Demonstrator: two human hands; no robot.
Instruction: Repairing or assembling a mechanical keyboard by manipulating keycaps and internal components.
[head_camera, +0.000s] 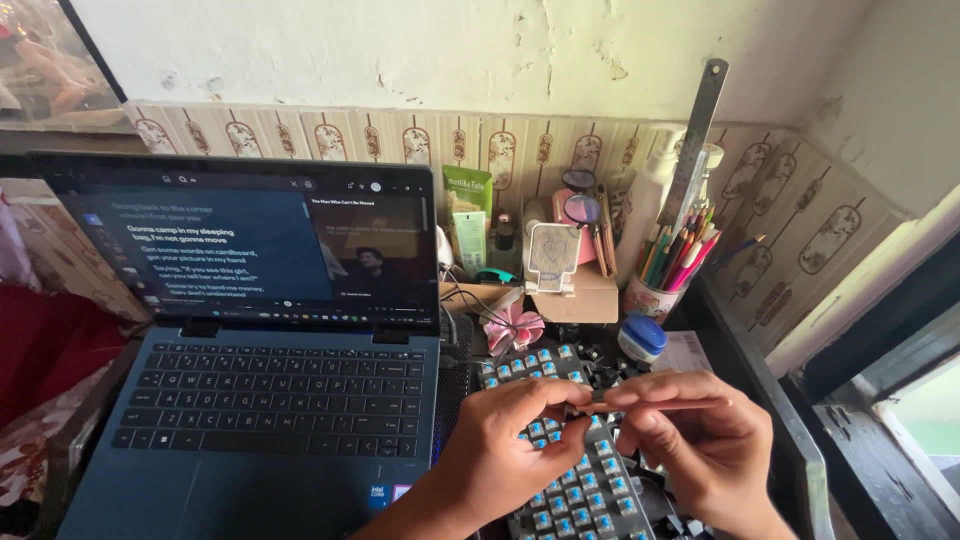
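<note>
We hold a small dark keycap (598, 397) between both hands, just above the stripped keyboard (575, 480). Our left hand (510, 440) is closed in a pinch on its left side, and our right hand (690, 435) grips it from the right with the index finger stretched along its top. The piece lies between the fingertips, its long side running left to right, about equally near each hand. The keyboard's long axis runs away from us, its blue switches bare, with loose black keycaps (600, 365) scattered at its far end. To the left an open laptop (270, 400) sits on the crowded surface. Behind stand a pencil cup (655, 295), a steel ruler (697, 140), a cardboard box (575, 295) and a patterned wall trim (330, 135).
</note>
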